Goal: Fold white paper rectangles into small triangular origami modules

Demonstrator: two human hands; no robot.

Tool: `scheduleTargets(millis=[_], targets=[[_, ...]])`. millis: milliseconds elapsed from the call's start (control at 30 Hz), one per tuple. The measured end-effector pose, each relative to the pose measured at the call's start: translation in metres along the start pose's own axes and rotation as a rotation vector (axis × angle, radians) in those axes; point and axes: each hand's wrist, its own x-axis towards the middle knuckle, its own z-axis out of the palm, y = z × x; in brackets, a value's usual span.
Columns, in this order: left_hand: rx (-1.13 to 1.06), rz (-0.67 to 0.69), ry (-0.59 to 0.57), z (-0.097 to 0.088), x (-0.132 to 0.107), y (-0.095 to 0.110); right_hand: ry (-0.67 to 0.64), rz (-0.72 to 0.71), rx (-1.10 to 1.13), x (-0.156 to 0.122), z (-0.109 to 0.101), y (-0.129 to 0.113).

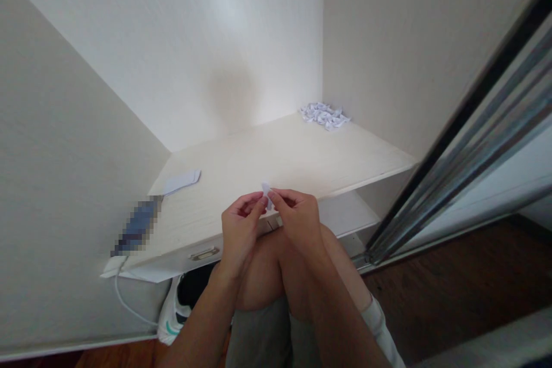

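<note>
A small strip of white paper (266, 188) is pinched between both hands, just above the front edge of the white shelf (241, 155). My left hand (245, 215) grips its left side with thumb and fingertips. From the right, my right hand (295, 213) pinches the same strip. The strip stands roughly upright, and its lower part is partly covered by the fingers. At the shelf's back right corner lies a pile of small folded white paper pieces (324, 115). Flat white paper sheets (181, 181) lie at the left.
A blurred-out device (138, 224) rests at the shelf's left end, with a white cable (129, 302) running down from it. Below the shelf is a drawer with a metal handle (204, 253). A shoe (170, 313) is underneath. A sliding-door frame (457, 132) bounds the right.
</note>
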Motion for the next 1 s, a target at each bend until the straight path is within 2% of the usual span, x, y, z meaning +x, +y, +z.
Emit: scheduleTargets(millis=[367, 767, 1000], targets=[[0.012, -0.059, -0.117, -0.001, 0.005, -0.002, -0.012, 0.073, -0.023, 0.004, -0.01, 0.005], [0.199, 0.13, 0.019, 0.007, -0.002, -0.003, 0.017, 0.044, -0.042, -0.002, -0.006, 0.008], [0.184, 0.094, 0.026, 0.007, -0.002, -0.007, 0.021, 0.017, -0.054, -0.004, -0.004, 0.009]])
